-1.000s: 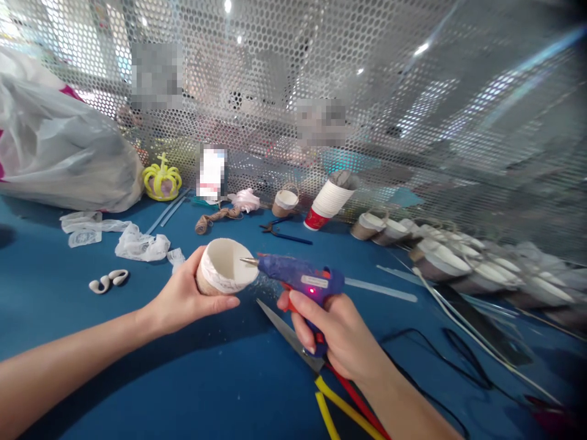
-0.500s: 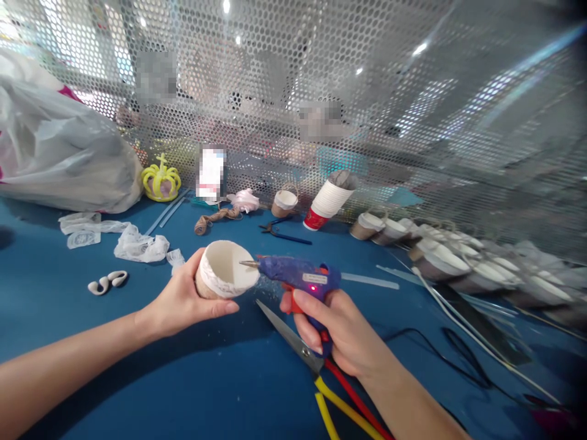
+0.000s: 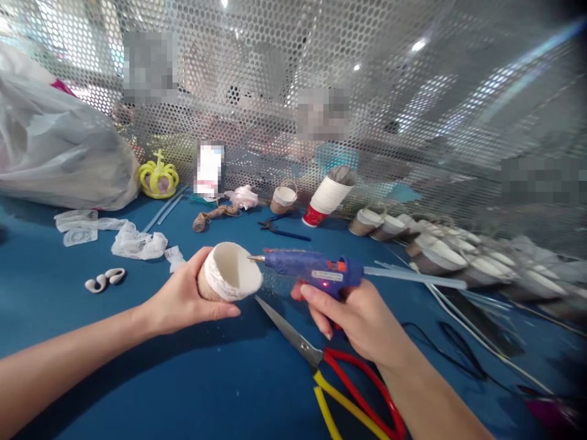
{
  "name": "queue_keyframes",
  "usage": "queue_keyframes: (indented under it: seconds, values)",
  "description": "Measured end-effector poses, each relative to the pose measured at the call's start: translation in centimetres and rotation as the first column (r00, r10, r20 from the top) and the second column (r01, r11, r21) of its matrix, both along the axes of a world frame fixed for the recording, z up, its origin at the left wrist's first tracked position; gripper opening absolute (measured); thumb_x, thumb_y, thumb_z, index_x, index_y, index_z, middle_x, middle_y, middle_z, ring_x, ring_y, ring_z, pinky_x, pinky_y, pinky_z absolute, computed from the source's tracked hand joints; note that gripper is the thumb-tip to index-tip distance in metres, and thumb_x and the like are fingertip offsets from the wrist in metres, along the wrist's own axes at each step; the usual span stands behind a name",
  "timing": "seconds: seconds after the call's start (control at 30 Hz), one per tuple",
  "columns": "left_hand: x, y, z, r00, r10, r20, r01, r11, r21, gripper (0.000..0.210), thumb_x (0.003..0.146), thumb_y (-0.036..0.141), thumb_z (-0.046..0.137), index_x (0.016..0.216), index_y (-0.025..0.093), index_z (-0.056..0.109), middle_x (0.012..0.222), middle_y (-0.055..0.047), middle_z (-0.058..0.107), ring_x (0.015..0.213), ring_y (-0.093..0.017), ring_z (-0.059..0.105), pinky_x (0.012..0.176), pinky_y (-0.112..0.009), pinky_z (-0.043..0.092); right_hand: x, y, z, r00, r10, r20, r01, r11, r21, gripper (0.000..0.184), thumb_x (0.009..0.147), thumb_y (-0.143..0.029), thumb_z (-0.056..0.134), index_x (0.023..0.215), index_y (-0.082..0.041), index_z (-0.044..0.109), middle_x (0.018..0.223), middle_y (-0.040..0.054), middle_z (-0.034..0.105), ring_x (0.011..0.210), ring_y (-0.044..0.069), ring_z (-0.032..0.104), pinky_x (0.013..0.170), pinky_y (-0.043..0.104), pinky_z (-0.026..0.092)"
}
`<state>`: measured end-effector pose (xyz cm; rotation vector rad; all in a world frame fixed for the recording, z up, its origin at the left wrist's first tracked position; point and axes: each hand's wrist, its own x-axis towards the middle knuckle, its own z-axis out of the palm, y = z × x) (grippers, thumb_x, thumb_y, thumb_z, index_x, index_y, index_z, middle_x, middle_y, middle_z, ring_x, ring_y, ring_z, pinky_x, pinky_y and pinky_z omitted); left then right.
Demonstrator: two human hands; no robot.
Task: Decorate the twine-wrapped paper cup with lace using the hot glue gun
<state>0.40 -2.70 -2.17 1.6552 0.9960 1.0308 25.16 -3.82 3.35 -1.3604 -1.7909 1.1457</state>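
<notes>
My left hand [image 3: 186, 296] is closed around a paper cup [image 3: 224, 278] wrapped in brown twine, with white lace round its upper part. The cup is tilted, its mouth turned up and to the right. In my right hand [image 3: 353, 315] is a blue hot glue gun [image 3: 307, 266] with a red light lit on its side. Its metal nozzle is at the cup's right rim; whether it touches cannot be made out. A clear glue stick [image 3: 417, 276] sticks out of the gun's back. Below lie large scissors [image 3: 305, 348] with red and yellow handles.
Lace trim [image 3: 137, 239], earphones [image 3: 105, 280] and a yellow crown [image 3: 158, 177] lie left, near a plastic bag [image 3: 64, 146]. Behind are twine [image 3: 213, 215], pliers [image 3: 284, 231] and stacked cups [image 3: 328, 195]. Rows of wrapped cups [image 3: 440, 253] and a black cord [image 3: 463, 348] are on the right.
The glue gun has drawn back slightly to the right and levelled, its nozzle moving from inside the cup's mouth to the rim. The cup has turned a little in my left hand.
</notes>
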Motion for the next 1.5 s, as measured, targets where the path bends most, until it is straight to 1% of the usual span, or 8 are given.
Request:
queue_keyframes:
  seconds: [0.17, 0.33, 0.73, 0.93, 1.17, 1.3, 1.4, 1.5]
  values:
    - [-0.2, 0.0, 0.7, 0.987, -0.161, -0.018, 0.159, 0.983, -0.091, 0.065, 0.059, 0.034, 0.076, 0.113, 0.016, 0.045, 0.096, -0.005, 0.061, 0.087, -0.02, 0.058, 0.076, -0.03, 0.05, 0.3, 0.2, 0.9, 0.998, 0.007, 0.056, -0.005, 1.0, -0.03, 0.03, 0.076, -0.044, 0.061, 0.068, -0.015, 0.062, 0.039, -0.0036, 0.048, 0.036, 0.008, 0.043, 0.04, 0.023, 0.036]
    - [-0.2, 0.0, 0.8, 0.981, -0.195, 0.007, 0.194, 0.971, -0.138, 0.062, 0.057, 0.033, 0.076, 0.108, 0.015, 0.047, 0.095, -0.005, 0.06, 0.085, -0.02, 0.057, 0.073, -0.029, 0.049, 0.8, 0.1, 1.9, 0.984, 0.038, 0.171, -0.02, 0.995, -0.102, 0.029, 0.074, -0.043, 0.063, 0.066, -0.015, 0.062, 0.039, -0.0027, 0.05, 0.036, 0.009, 0.044, 0.041, 0.023, 0.039]
    - [-0.4, -0.4, 1.3, 0.894, -0.437, 0.095, 0.446, 0.857, -0.258, 0.065, 0.058, 0.031, 0.076, 0.116, 0.018, 0.049, 0.092, -0.006, 0.062, 0.075, -0.018, 0.059, 0.06, -0.026, 0.051, 1.5, 0.3, 1.8, 0.994, 0.094, 0.063, -0.086, 0.989, -0.118, 0.031, 0.074, -0.044, 0.063, 0.07, -0.014, 0.063, 0.041, -0.0024, 0.05, 0.035, 0.008, 0.044, 0.038, 0.021, 0.035]
    - [-0.5, 0.1, 0.7, 0.954, -0.298, 0.025, 0.298, 0.943, -0.144, 0.071, 0.055, 0.032, 0.079, 0.117, 0.016, 0.046, 0.103, -0.009, 0.06, 0.092, -0.023, 0.057, 0.078, -0.033, 0.05, 1.4, -0.3, 2.3, 0.992, 0.073, 0.107, -0.059, 0.99, -0.126, 0.029, 0.073, -0.044, 0.065, 0.068, -0.015, 0.064, 0.039, -0.0027, 0.05, 0.036, 0.009, 0.044, 0.041, 0.023, 0.037]
    - [-0.7, 0.0, 0.8, 0.962, -0.269, 0.045, 0.272, 0.957, -0.097, 0.065, 0.072, 0.043, 0.063, 0.126, 0.017, 0.037, 0.111, -0.011, 0.057, 0.096, -0.024, 0.057, 0.08, -0.031, 0.048, 1.6, 0.1, 1.3, 0.995, 0.045, -0.087, -0.052, 0.996, -0.071, 0.033, 0.078, -0.048, 0.059, 0.075, -0.015, 0.063, 0.041, -0.0038, 0.048, 0.034, 0.007, 0.039, 0.039, 0.023, 0.029]
    - [-0.7, 0.0, 0.7, 0.988, -0.155, -0.009, 0.155, 0.988, -0.011, 0.063, 0.068, 0.035, 0.069, 0.12, 0.018, 0.037, 0.111, -0.009, 0.055, 0.1, -0.023, 0.055, 0.086, -0.031, 0.046, 1.0, 0.2, 0.9, 0.968, -0.014, -0.25, -0.001, 0.998, -0.059, 0.034, 0.079, -0.047, 0.058, 0.073, -0.014, 0.063, 0.038, -0.004, 0.048, 0.031, 0.006, 0.037, 0.038, 0.022, 0.026]
    - [-0.5, 0.0, 0.5, 0.997, -0.081, 0.016, 0.081, 0.997, 0.015, 0.067, 0.062, 0.031, 0.074, 0.115, 0.019, 0.035, 0.109, -0.009, 0.055, 0.1, -0.022, 0.055, 0.087, -0.033, 0.045, -0.1, 0.1, 0.3, 0.894, -0.128, -0.43, 0.046, 0.98, -0.196, 0.033, 0.073, -0.047, 0.064, 0.069, -0.015, 0.062, 0.045, -0.0019, 0.054, 0.03, 0.004, 0.034, 0.033, 0.02, 0.02]
    - [-0.2, -0.2, 0.5, 0.992, -0.092, 0.09, 0.094, 0.995, -0.021, 0.072, 0.06, 0.029, 0.076, 0.117, 0.019, 0.032, 0.111, -0.01, 0.055, 0.102, -0.024, 0.055, 0.087, -0.035, 0.045, -1.4, 0.0, -0.6, 0.801, -0.21, -0.56, -0.03, 0.921, -0.388, 0.033, 0.07, -0.047, 0.067, 0.068, -0.015, 0.063, 0.039, -0.0053, 0.046, 0.03, 0.002, 0.029, 0.031, 0.017, 0.017]
